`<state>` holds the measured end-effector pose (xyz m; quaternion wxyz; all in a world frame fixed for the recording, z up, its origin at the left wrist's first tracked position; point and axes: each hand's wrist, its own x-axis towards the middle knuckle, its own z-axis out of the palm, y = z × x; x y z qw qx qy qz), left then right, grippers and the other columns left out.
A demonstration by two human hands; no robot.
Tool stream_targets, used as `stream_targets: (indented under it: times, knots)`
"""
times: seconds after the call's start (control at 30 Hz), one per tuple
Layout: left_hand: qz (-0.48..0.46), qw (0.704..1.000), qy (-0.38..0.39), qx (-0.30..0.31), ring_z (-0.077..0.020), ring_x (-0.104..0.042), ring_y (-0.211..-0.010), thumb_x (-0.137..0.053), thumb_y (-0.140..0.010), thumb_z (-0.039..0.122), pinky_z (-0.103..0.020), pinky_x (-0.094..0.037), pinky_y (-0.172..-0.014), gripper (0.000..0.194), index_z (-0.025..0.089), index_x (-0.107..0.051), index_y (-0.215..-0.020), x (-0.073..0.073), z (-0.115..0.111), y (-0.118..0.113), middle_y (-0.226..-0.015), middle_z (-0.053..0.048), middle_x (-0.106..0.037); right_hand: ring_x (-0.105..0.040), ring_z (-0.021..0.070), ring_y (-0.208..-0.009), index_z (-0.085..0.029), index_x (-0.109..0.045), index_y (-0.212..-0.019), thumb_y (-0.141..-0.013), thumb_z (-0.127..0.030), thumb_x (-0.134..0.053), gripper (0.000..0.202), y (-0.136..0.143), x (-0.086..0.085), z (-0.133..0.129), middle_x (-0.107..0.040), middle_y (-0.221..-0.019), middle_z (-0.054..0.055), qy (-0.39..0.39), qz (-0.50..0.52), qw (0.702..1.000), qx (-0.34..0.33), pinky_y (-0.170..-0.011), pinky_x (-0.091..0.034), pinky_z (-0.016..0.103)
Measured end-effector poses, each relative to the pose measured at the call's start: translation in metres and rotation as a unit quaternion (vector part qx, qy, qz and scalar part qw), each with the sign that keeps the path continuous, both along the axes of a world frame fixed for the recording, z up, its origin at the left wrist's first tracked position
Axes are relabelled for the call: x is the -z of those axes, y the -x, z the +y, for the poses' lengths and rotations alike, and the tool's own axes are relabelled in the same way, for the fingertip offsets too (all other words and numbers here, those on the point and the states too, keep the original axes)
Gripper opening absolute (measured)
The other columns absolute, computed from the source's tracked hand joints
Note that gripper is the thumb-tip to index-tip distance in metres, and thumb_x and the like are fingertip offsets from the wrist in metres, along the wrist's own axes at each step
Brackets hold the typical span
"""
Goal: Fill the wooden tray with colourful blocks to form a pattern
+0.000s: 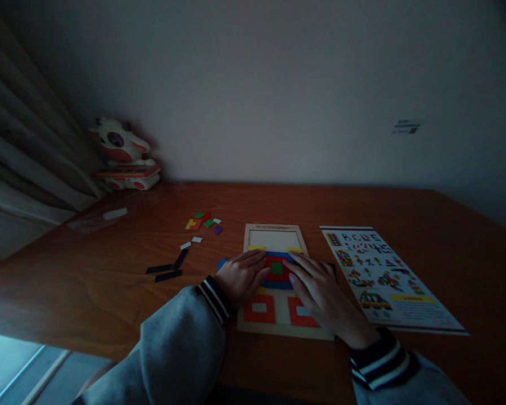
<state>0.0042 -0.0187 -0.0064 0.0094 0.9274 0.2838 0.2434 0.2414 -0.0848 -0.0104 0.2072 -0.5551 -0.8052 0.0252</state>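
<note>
A wooden puzzle board (284, 329) lies flat on the table, with coloured flat pieces laid in its lower part. Its upper part (272, 238) shows bare. My left hand (244, 275) rests over the board's left side, fingers stretched toward a blue and red block of pieces. My right hand (318, 287) lies on the right side of the same block, fingers extended and spread. Between the hands shows a green square (276, 269) ringed by red. Nearer to me are two red square frames, the left red frame (259, 316) and the right red frame (312, 320), with pale centres.
Loose coloured pieces (195, 224), white pieces (186, 245) and several black strips (167, 275) lie left of the board. A printed pattern sheet (409, 301) lies to the right. A cow figure (124, 152) stands at the back left beside the curtain (29, 152).
</note>
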Motion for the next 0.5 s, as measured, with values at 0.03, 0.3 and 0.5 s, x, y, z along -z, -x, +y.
stream_targets:
  times: [0.03,0.3,0.5]
  knots:
    - [-0.004,1.000,-0.001,0.002,-0.0223,-0.060,-0.123,-0.037,-0.104,0.032,-0.038,-0.051,-0.107,0.038,0.013,-0.064,-0.122,0.0002,0.0003,0.0001,-0.128,-0.011,-0.066,-0.049,0.0251,-0.133,-0.027,-0.058,-0.134,-0.101,-0.030,-0.038,0.039,-0.0006,0.0020,0.0006,-0.051,-0.148,0.007,0.000,0.009,1.000,0.001,-0.103,-0.039,0.049]
    - [-0.030,0.999,0.015,0.006,-0.0260,-0.064,-0.114,-0.050,-0.096,0.030,-0.043,-0.055,-0.100,0.033,0.011,-0.066,-0.118,-0.0010,-0.0003,-0.0016,-0.123,-0.015,-0.067,-0.054,0.0258,-0.127,-0.025,-0.063,-0.126,-0.096,-0.022,-0.044,0.036,-0.0004,0.0027,0.0023,-0.058,-0.141,0.008,-0.017,0.030,0.999,0.013,-0.101,-0.039,0.050]
    - [-0.042,0.998,0.052,-0.010,-0.0274,-0.063,-0.115,-0.058,-0.091,0.034,-0.043,-0.055,-0.100,0.035,0.012,-0.068,-0.117,0.0015,0.0018,-0.0011,-0.124,-0.015,-0.067,-0.055,0.0260,-0.126,-0.026,-0.064,-0.126,-0.096,-0.025,-0.044,0.035,-0.0004,-0.0005,0.0018,-0.059,-0.140,0.008,-0.019,0.037,0.999,0.015,-0.100,-0.039,0.050]
